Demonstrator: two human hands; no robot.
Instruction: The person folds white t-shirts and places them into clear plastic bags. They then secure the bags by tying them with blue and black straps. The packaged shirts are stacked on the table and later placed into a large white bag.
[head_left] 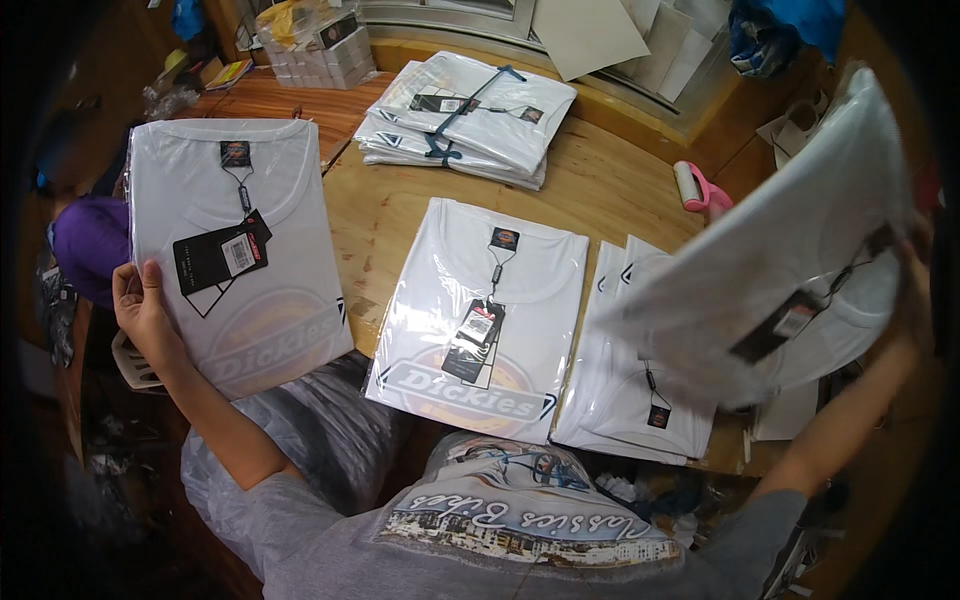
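Everything here is placed from the centre shirt (480, 330), a white folded one in a clear bag that lies collar away from the person, its lower end apparently past the near edge of the bench (375, 225). Far left of it, a purple cloth-like thing (90, 245) sits behind the left hand (140, 300). That hand's grip is closed on the side of the left shirt (250, 320), thumb on the front, fingers mostly hidden behind; pinching just the margin probably keeps the tag and print unpressed. The left shirt stands apart from the centre shirt, and a strip of bare wood between them leaves room to shift either one. Below that strip, left of the centre shirt, a clear plastic sack (290, 440) crowds the near edge.

Beyond the centre shirt, a bundle (465, 120) of bagged shirts is tied with dark cord, likely to stop the slick bags sliding; bare bench separates the two. Just right of the centre shirt lies a stack (640, 410), collar toward the person, perhaps turned to even out its thickness; little room shows between them. Farther right and beyond is a pink-handled roller (700, 188). Rightmost, the right hand (912, 280) has its grip on the outer side of a raised shirt (790, 250), blurred and tilted above the stack; its finger placement cannot be told.
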